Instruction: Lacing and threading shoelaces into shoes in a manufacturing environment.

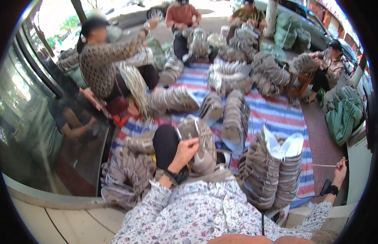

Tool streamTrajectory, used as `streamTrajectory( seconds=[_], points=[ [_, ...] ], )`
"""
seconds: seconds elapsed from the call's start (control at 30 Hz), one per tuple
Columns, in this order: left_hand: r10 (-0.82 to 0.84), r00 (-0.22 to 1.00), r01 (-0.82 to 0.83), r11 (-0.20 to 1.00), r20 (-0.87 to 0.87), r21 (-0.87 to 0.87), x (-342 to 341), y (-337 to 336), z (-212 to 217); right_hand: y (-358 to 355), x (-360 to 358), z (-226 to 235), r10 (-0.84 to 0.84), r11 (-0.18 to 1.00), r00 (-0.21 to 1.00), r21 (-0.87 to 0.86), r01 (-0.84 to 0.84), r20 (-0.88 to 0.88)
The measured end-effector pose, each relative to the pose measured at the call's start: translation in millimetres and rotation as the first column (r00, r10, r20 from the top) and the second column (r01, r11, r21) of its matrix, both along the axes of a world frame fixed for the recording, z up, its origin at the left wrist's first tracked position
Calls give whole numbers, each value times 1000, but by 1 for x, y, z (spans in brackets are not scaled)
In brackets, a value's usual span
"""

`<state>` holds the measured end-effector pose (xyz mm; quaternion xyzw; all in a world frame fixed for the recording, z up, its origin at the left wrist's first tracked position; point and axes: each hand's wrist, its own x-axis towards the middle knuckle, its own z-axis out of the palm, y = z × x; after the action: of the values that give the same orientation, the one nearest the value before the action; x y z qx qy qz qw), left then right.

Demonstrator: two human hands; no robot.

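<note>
A grey-beige shoe upper with pale lacing rests in my lap, by my dark-clad knee. My left hand is closed at its left side, with thumb and fingertips pinched together over the upper. Far out to the right, my right hand is raised and closed on a thin pale lace. The lace runs taut and level toward the left, and its other end is lost against the stacked uppers. Just right of my lap stands a tall double stack of nested shoe uppers, with white linings showing on top.
More nested uppers lie left of my knee, and rows spread over a striped tarp. A person sits at left beside a bundle of pale laces; several others work farther off. Green sacks lie at right, a glass door at left.
</note>
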<state>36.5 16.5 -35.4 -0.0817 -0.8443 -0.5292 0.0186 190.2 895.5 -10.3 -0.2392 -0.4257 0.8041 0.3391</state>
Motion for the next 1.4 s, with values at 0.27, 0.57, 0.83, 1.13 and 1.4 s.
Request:
streamTrajectory(
  seconds=[0.27, 0.57, 0.83, 1.13, 1.4],
  points=[
    [-23, 995, 3, 982, 102, 187, -14, 11, -11, 16, -11, 79, 57, 894, 974, 423, -148, 220],
    [141, 989, -139, 988, -38, 60, 6, 18, -11, -611, -174, 27, 797, 294, 380, 249, -923, 469],
    [149, 985, -154, 987, -92, -46, 5, 19, 0, -678, -183, -31, 863, 210, 251, 141, -967, 438],
    [131, 971, -152, 984, -198, -92, 4, 20, -12, -681, -194, -29, 792, 103, 150, 113, -988, 592],
    [124, 969, -145, 986, -212, -83, -3, 21, -20, -709, -186, -37, 481, -12, 622, 714, -700, 617]
  ],
)
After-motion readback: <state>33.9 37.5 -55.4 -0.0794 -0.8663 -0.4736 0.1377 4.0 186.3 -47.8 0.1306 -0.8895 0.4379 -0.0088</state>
